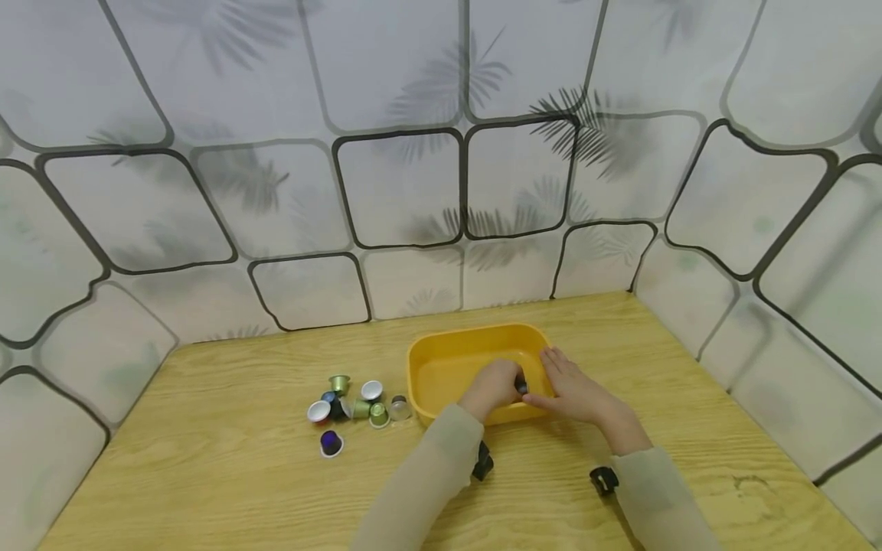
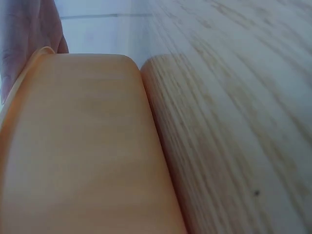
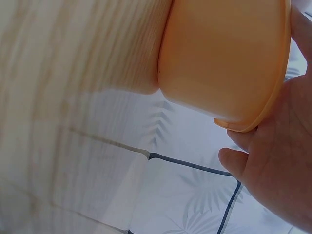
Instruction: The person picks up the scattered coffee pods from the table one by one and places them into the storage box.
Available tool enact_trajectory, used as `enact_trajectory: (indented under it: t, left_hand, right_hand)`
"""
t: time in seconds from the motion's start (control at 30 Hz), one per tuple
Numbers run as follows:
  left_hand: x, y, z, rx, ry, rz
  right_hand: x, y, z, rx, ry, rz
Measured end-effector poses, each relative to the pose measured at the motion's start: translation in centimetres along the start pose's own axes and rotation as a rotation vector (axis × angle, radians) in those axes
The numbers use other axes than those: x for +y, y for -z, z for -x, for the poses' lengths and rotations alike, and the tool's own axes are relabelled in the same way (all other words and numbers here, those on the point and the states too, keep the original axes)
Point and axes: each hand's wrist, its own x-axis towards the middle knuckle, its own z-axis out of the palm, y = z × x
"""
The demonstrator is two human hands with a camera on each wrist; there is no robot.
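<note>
My left hand reaches over the near side of a yellow plastic basin and pinches a dark coffee capsule inside it. Most of that capsule is hidden by the fingers. At the basin's right end my right hand rests on the rim with its fingers straight and its thumb pointing at the capsule. The right wrist view shows this hand against the rim from outside. In the left wrist view the basin's outer wall fills much of the picture.
Left of the basin lies a loose group of coffee capsules: a purple one, green ones, white-lidded ones and a clear one close to the basin. A patterned curtain borders the wooden table at the back and right.
</note>
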Motion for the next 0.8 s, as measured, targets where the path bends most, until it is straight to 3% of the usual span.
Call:
enact_trajectory:
  t: [0.27, 0.8]
  left_hand:
    - [0.0, -0.11, -0.14, -0.034, 0.02, -0.014]
    - [-0.13, -0.47, -0.39, -0.035, 0.043, -0.032]
  right_hand:
    - [-0.12, 0.1, 0.04, -0.006, -0.002, -0.002]
    - [-0.22, 0.1, 0.03, -0.008, -0.007, 0.012]
